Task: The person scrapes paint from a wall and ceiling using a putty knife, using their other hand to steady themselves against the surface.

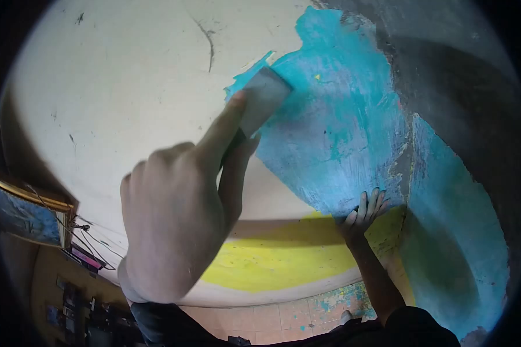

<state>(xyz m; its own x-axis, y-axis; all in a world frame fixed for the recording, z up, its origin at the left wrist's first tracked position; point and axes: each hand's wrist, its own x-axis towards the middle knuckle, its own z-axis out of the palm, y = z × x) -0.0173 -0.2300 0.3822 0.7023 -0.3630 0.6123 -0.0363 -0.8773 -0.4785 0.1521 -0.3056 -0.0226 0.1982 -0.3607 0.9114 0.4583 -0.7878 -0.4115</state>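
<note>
Scraping is the step I judge to be in hand: my left hand (176, 222) is clamped on a putty knife (262, 99), forefinger along it, blade flat on the wall (127, 92) at the edge of the turquoise paint (341, 115). My right hand (362, 214) lies spread against the wall lower down. Next calls for firm, shallow pressure. Yellow band (272, 260) below; tiled floor (272, 321); framed picture (26, 214) at left.

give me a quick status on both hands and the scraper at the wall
Left hand grips scraper, blade flat on wall at edge of turquoise paint. Right hand braced flat on wall, lower down. Nothing in the way.
</note>
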